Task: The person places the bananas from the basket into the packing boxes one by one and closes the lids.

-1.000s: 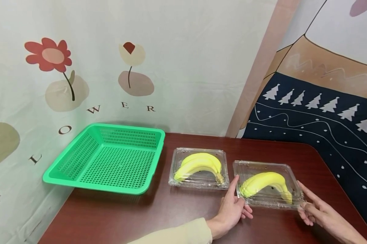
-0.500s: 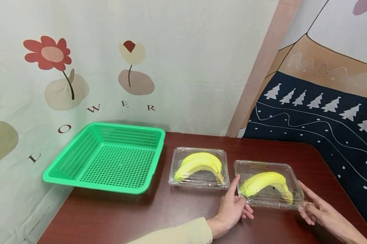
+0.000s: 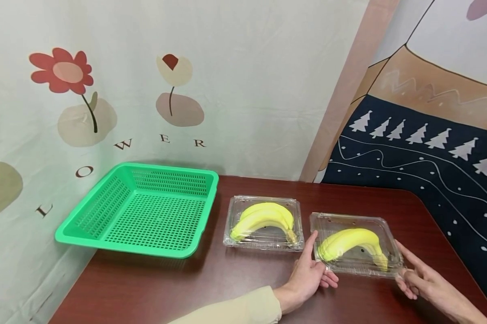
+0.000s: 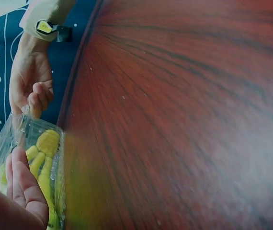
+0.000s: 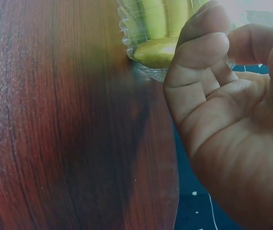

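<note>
In the head view a clear plastic clamshell box (image 3: 356, 220) with yellow bananas (image 3: 350, 243) inside lies at the right of the table. My left hand (image 3: 306, 276) holds its near left corner, index finger along the left side and thumb at the front edge. At the near right corner my right hand (image 3: 423, 279) grips it, thumb in front and index finger along the right side. The lid appears closed. In the right wrist view the curled fingers of my right hand (image 5: 208, 96) partly hide the box (image 5: 136, 43).
A second clear clamshell box (image 3: 237, 204) with bananas (image 3: 263, 220) stands just left of the held one. Farther left is a green perforated plastic basket (image 3: 190, 247) with nothing in it. Printed curtains (image 3: 263, 90) hang behind the brown table (image 3: 186, 292).
</note>
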### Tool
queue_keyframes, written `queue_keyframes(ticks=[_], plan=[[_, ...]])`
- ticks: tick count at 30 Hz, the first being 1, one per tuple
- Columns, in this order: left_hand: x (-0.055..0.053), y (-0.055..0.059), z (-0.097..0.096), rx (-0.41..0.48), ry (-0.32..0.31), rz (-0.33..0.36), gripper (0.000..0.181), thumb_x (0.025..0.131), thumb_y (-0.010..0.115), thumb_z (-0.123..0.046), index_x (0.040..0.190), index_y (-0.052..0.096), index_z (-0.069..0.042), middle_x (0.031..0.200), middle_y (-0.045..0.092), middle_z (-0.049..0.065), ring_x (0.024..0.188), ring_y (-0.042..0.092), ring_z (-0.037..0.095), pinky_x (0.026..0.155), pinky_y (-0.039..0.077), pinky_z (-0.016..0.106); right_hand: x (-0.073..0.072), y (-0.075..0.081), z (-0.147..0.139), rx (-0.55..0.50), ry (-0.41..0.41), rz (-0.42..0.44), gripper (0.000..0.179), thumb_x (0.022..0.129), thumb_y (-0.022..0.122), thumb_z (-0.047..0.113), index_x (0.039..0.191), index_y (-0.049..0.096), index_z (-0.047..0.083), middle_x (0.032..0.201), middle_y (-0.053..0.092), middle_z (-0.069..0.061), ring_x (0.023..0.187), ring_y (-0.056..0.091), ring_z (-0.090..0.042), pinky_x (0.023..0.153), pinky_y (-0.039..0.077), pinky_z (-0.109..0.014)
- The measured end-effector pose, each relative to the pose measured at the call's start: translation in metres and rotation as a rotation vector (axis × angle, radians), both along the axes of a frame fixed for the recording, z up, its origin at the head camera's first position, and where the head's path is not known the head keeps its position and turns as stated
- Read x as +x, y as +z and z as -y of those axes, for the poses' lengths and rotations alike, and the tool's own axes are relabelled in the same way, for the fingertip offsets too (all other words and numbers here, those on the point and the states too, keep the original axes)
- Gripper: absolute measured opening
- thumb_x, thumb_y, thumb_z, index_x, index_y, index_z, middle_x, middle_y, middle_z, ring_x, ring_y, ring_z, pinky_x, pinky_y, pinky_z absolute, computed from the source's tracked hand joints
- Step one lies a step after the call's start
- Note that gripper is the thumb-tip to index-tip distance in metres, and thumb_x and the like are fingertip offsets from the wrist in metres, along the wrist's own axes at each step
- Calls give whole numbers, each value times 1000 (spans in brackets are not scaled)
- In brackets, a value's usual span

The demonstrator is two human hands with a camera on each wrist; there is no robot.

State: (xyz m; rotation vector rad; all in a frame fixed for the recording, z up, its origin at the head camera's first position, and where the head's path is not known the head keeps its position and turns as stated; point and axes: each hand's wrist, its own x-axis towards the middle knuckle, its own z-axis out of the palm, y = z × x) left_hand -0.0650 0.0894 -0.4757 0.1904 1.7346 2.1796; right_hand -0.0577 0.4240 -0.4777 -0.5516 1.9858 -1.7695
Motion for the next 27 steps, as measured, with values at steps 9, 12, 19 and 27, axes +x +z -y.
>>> queue_keyframes(ticks=[9,12,19,27], plan=[[2,5,2,-18,-12,34,87,92,46,15,166,23,-25,73,73,21,70,75,40,66,61,50,4,0,0,64,-39,-31,81,107,28,-11,160,9,46,80,56,-15,64,43,-38,53,29,-48],[2,5,2,-31,-12,34,88,92,46,14,166,23,-25,72,73,21,70,75,42,65,62,49,5,0,0,60,-33,-26,82,106,28,-12,160,8,46,80,55,-16,64,42,-38,53,29,-48],[1,2,2,-16,17,10,88,90,48,14,166,26,-23,73,73,23,69,75,41,64,62,47,6,4,3,102,-69,-1,78,109,29,-6,161,5,46,80,56,-13,63,45,-36,54,30,-49],[0,6,4,-50,5,7,85,91,50,7,166,24,-24,77,75,19,72,76,34,64,62,37,1,3,-1,-36,-42,94,71,111,24,-3,156,19,52,88,60,-7,69,52,-30,58,42,-44]])
